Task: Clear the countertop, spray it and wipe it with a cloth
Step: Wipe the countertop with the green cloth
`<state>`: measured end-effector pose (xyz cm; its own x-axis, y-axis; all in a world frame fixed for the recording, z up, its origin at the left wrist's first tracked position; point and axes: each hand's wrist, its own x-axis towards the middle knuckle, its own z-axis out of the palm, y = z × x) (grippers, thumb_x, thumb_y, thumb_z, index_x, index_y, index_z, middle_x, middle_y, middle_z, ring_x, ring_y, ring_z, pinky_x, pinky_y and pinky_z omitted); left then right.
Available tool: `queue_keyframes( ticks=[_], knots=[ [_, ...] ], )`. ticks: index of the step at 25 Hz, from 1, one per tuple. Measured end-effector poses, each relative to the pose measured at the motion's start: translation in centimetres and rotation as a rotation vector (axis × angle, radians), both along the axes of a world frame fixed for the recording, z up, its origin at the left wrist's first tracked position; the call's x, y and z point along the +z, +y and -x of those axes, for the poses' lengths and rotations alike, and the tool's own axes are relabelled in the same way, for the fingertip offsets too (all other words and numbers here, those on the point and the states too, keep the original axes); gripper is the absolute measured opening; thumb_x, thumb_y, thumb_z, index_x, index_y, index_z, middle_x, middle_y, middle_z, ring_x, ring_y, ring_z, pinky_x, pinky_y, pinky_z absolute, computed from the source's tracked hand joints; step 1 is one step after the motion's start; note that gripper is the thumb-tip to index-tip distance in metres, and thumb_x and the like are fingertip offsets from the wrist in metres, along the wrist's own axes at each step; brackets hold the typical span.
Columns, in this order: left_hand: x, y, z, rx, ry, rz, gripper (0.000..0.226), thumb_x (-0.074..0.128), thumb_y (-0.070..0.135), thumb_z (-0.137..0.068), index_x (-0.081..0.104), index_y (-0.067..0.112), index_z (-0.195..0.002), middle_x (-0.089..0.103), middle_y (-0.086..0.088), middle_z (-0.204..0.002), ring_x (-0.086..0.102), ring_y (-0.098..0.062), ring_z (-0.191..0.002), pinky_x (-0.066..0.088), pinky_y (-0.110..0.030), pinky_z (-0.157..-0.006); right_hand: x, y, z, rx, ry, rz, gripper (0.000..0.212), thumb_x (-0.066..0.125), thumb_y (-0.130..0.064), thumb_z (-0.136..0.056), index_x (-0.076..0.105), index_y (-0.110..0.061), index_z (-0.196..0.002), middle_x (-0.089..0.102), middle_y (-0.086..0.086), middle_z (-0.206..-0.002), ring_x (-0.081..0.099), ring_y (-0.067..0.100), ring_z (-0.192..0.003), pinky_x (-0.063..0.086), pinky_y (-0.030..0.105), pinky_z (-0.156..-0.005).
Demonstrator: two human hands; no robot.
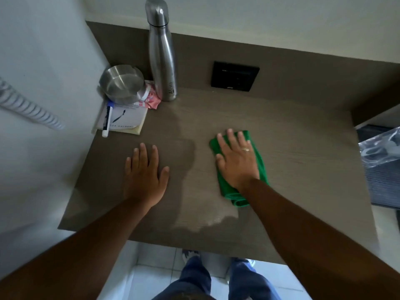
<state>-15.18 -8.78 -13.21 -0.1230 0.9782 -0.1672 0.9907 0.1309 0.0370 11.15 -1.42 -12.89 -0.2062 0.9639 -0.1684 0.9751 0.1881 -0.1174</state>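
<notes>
A brown wood-grain countertop [292, 169] fills the middle of the view. My right hand [237, 160] lies flat, fingers spread, pressing a folded green cloth [258, 165] onto the counter right of centre. My left hand [145, 174] rests palm down on the bare counter to the left, holding nothing. A wet sheen [207, 217] shows between and below the hands, with a darker patch [186, 148] beside my left hand.
In the back left corner stand a steel bottle [161, 59], a steel ashtray [121, 83], a pink packet [151, 98], and a notepad [126, 119] with a pen [107, 119]. A black socket panel [234, 75] sits on the back wall. A coiled cord [28, 105] hangs left.
</notes>
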Motion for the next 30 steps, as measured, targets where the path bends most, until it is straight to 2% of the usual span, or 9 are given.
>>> queue_keyframes(
  ticks=[4, 7, 10, 17, 20, 23, 25, 27, 30],
  knots=[
    [-0.5, 0.1, -0.1, 0.017, -0.001, -0.035, 0.07, 0.02, 0.052, -0.098, 0.014, 0.013, -0.156, 0.013, -0.023, -0.162, 0.015, -0.038, -0.149, 0.016, -0.054, -0.12, 0.9, 3.8, -15.8, -0.589, -0.027, -0.003, 0.064, 0.031, -0.046, -0.097, 0.014, -0.025, -0.155, 0.008, 0.018, -0.162, 0.005, 0.04, -0.147, 0.009, 0.054, -0.118],
    [-0.9, 0.0, 0.0, 0.014, 0.005, -0.056, 0.073, 0.019, 0.055, -0.096, 0.016, 0.013, -0.155, 0.017, -0.023, -0.161, 0.018, -0.039, -0.148, 0.017, -0.054, -0.119, 0.9, 4.0, -17.2, -0.8, 0.007, 0.009, 0.065, 0.03, -0.045, -0.096, 0.011, -0.024, -0.155, 0.003, 0.02, -0.162, 0.002, 0.041, -0.147, 0.005, 0.052, -0.118],
    [-1.1, 0.1, 0.2, -0.002, 0.008, -0.066, 0.073, 0.021, 0.054, -0.095, 0.018, 0.013, -0.155, 0.019, -0.024, -0.16, 0.02, -0.04, -0.147, 0.018, -0.054, -0.117, 0.8, 1.5, -9.7, -0.592, -0.009, 0.014, 0.065, 0.029, -0.042, -0.099, 0.009, -0.018, -0.156, 0.005, 0.02, -0.162, 0.003, 0.04, -0.148, 0.008, 0.052, -0.119],
    [-1.0, 0.1, 0.0, 0.01, -0.012, -0.029, 0.074, 0.018, 0.055, -0.092, 0.017, 0.016, -0.154, 0.018, -0.023, -0.161, 0.018, -0.038, -0.148, 0.016, -0.055, -0.118, 0.6, -14.1, 5.7, 0.651, -0.02, 0.058, 0.064, 0.03, -0.049, -0.095, 0.015, -0.025, -0.153, 0.017, 0.011, -0.161, 0.012, 0.033, -0.148, 0.007, 0.053, -0.119],
    [0.2, 0.1, 0.0, -0.002, -0.034, 0.024, 0.077, 0.016, 0.059, -0.092, 0.012, 0.016, -0.156, 0.014, -0.021, -0.162, 0.013, -0.037, -0.15, 0.014, -0.057, -0.119, 2.2, -14.4, 2.9, 0.413, 0.03, 0.042, 0.066, 0.028, -0.057, -0.095, 0.016, -0.028, -0.153, 0.013, 0.009, -0.162, 0.011, 0.031, -0.148, 0.004, 0.053, -0.118],
    [1.4, -0.9, -1.2, -0.232, -0.095, -0.085, 0.071, 0.03, 0.065, -0.091, 0.046, 0.017, -0.14, 0.029, -0.018, -0.158, 0.019, -0.038, -0.148, 0.01, -0.057, -0.118, 3.7, -16.1, -1.2, -0.083, 0.068, 0.058, 0.078, 0.04, -0.071, -0.084, 0.037, -0.023, -0.145, 0.046, 0.008, -0.144, 0.044, 0.03, -0.13, 0.036, 0.047, -0.106],
    [2.2, -1.9, -2.8, -0.414, -0.073, -0.098, 0.065, 0.041, 0.073, -0.083, 0.066, 0.02, -0.11, 0.041, -0.015, -0.152, 0.022, -0.038, -0.147, 0.006, -0.054, -0.119, 4.7, -16.4, -2.9, -0.137, 0.047, 0.185, 0.087, 0.048, -0.08, -0.07, 0.043, -0.024, -0.136, 0.055, 0.002, -0.127, 0.053, 0.025, -0.115, 0.042, 0.042, -0.097],
    [3.4, -2.1, -4.6, -0.467, 0.001, 0.004, 0.064, 0.049, 0.074, -0.08, 0.068, 0.019, -0.105, 0.042, -0.013, -0.151, 0.019, -0.036, -0.148, 0.002, -0.051, -0.119, 5.5, -15.3, -2.8, -0.122, 0.037, 0.308, 0.084, 0.062, -0.076, -0.062, 0.049, -0.026, -0.128, 0.06, 0.0, -0.117, 0.057, 0.024, -0.108, 0.046, 0.039, -0.092],
    [5.6, -1.0, -7.0, -0.411, -0.201, 0.156, 0.044, 0.063, 0.057, -0.085, 0.063, 0.016, -0.101, 0.06, -0.009, -0.125, 0.047, -0.033, -0.131, 0.032, -0.043, -0.11, 6.6, -13.6, -2.7, -0.116, 0.173, 0.558, 0.058, 0.074, -0.055, -0.071, 0.059, -0.025, -0.118, 0.067, 0.002, -0.111, 0.063, 0.023, -0.102, 0.051, 0.034, -0.085]
  ],
)
